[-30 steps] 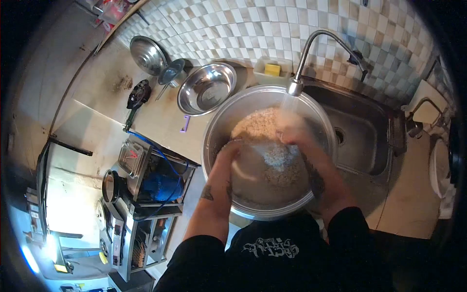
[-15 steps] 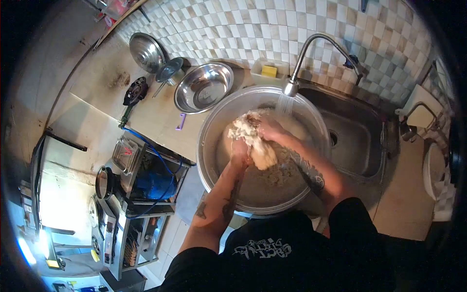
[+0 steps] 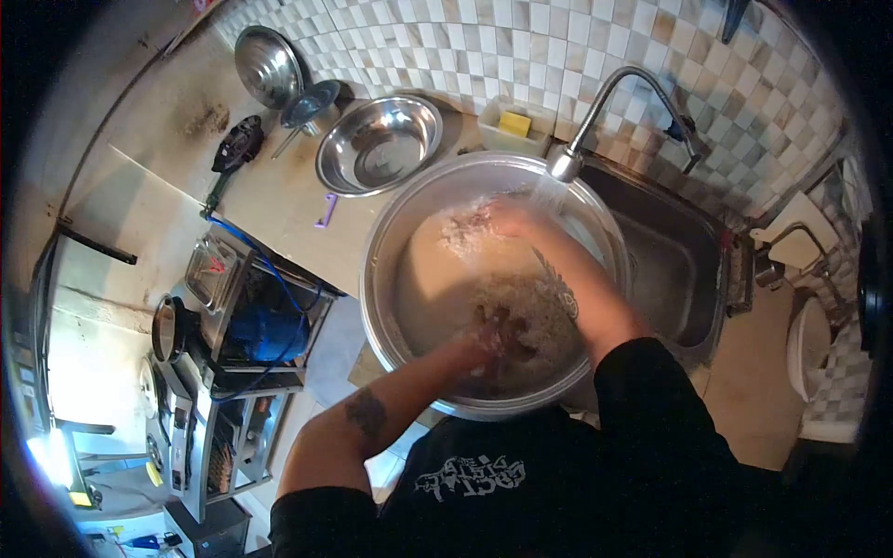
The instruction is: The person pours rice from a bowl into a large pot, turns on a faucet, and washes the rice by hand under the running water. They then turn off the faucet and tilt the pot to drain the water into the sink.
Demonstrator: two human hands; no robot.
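Note:
A wide metal pot [image 3: 370, 279] holds cloudy, beige water. On its far side my right hand [image 3: 512, 219] is closed on a pale, lumpy, wet mass [image 3: 461, 234] whose kind I cannot make out; motion smears the fingers. Nearer to me, my left hand [image 3: 500, 333] reaches into the water with its fingers apart, among loose pale bits [image 3: 539, 312]. Murk partly hides those fingertips. Water runs into the pot from a flexible faucet [image 3: 565, 166], close to my right hand.
A sink [image 3: 665, 265] adjoins the pot on the right. Left of it, a steel bowl [image 3: 379, 147], a purple peeler-like tool [image 3: 326, 211], a saucepan [image 3: 312, 107] and a burner [image 3: 237, 144] occupy the counter. Behind stands a plastic box [image 3: 538, 136] with a yellow sponge [image 3: 513, 124].
My hands have separated. The left hand has dropped toward the near side, into the water; the right stays at the far side with the pale mass, now lower. The view has shifted slightly.

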